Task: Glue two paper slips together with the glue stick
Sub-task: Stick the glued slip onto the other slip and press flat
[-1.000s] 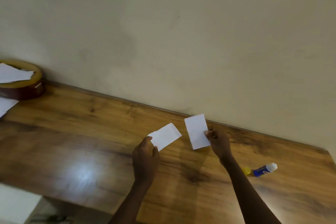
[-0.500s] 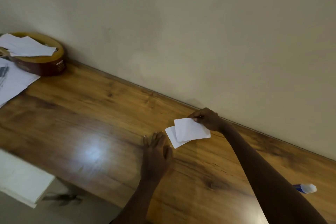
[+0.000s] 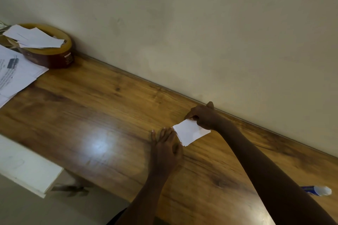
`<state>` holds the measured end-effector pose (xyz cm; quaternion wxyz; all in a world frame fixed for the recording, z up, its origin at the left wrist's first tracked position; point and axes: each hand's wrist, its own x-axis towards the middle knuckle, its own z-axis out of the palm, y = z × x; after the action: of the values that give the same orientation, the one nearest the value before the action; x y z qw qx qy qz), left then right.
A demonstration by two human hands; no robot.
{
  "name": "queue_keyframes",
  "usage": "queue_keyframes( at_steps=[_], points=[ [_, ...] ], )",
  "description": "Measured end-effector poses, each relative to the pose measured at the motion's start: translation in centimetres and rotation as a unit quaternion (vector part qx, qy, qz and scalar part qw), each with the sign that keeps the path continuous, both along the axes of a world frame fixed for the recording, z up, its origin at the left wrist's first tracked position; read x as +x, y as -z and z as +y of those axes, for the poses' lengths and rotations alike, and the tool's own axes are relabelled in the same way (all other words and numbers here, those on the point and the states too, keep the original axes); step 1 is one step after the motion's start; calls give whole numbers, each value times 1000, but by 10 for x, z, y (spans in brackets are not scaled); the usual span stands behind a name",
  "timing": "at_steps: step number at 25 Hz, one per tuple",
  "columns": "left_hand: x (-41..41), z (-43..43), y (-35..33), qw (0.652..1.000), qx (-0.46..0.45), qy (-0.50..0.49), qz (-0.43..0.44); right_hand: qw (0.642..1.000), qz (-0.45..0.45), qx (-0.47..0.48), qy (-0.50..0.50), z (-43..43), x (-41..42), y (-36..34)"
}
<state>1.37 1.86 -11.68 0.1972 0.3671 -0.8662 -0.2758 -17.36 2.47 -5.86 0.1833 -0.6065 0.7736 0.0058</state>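
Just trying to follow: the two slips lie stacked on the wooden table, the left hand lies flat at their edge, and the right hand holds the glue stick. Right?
Not quite: in the head view the right hand pinches the far corner of the top slip, while the glue stick lies on the table past that forearm. The rest stands.

Home desk (image 3: 102,115), scattered papers (image 3: 16,76)

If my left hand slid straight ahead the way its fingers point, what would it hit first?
Probably the wall: the left hand lies flat, fingers pointing just left of the paper slips, across bare table to the wall behind. It may brush the slips' edge.
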Motion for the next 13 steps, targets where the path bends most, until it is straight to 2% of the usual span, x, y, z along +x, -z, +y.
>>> queue_keyframes(
  at_steps=[8, 13],
  points=[
    [-1, -1, 1, 1000, -16, -4, -3, 998, 29, -46, 28, 17, 12, 13],
    [0, -2, 2, 1000, -18, 16, -13, 994, 78, -81, 8, 21, 15, 20]
  ],
)
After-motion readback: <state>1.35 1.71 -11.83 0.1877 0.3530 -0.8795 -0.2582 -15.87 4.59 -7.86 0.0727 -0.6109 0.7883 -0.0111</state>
